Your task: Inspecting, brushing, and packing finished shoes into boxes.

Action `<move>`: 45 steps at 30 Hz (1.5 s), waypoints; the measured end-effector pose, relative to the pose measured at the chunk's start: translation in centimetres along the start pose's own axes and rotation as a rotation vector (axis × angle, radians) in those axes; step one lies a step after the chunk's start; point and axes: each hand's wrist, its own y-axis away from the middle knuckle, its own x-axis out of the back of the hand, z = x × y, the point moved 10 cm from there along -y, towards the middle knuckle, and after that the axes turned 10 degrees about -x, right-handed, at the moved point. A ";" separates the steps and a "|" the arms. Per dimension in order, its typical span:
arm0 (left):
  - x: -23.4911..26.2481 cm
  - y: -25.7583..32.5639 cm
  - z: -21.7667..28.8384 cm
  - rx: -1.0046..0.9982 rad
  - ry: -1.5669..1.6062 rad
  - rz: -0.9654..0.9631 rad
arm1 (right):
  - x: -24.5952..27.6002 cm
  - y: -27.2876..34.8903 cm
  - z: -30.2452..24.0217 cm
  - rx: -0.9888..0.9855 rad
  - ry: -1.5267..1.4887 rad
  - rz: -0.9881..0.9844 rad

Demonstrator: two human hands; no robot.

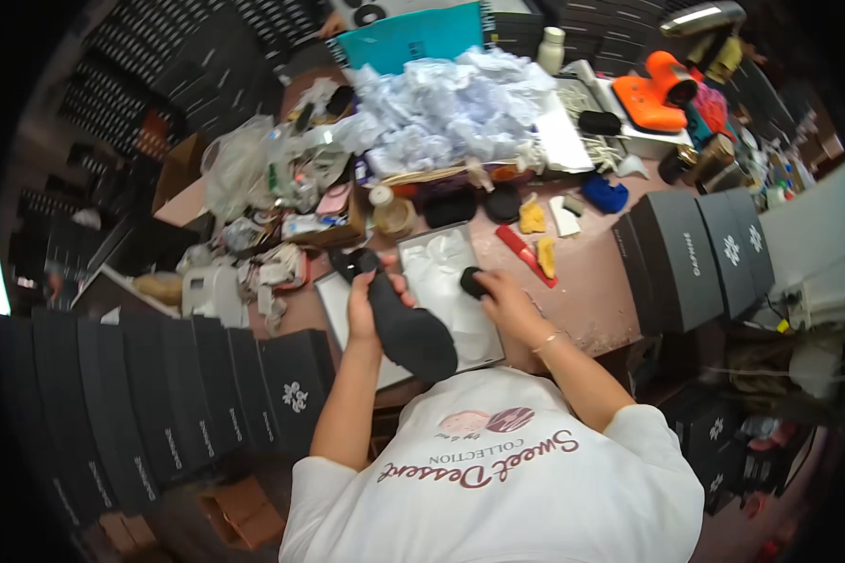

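Note:
My left hand (364,311) is closed around a black shoe (411,336), its dark sole turned up and its broad end toward my body. Between the fingers of my right hand (509,305) is a small black rounded pad (474,282), held apart from the shoe. Whether the pad is a sponge or a brush, I cannot tell. Beneath and between both hands lies an open shoebox (491,340) lined with white tissue paper (446,258). Part of the box is hidden by the shoe and my left hand.
Black shoeboxes (296,380) line the left side, and more boxes (676,263) stand at right. A heap of crumpled white paper (451,103) fills the back. Nearer are a bottle (391,214), yellow sponge pieces (532,217), a red strip (518,249) and a blue cloth (606,194).

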 end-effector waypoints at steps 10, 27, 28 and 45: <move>-1.4 6.7 -5.8 -0.022 0.058 0.186 | 2.7 4.8 -16.3 0.437 -0.063 -0.081; 3.8 3.3 0.1 -0.188 0.246 0.464 | 1.2 8.2 -16.0 0.681 0.180 -0.058; 5.2 3.2 1.2 -0.216 0.274 0.521 | 1.6 8.5 -13.4 0.605 0.231 -0.088; 0.2 4.1 2.8 -0.373 -0.105 0.137 | 1.1 1.5 -13.1 0.490 0.146 0.128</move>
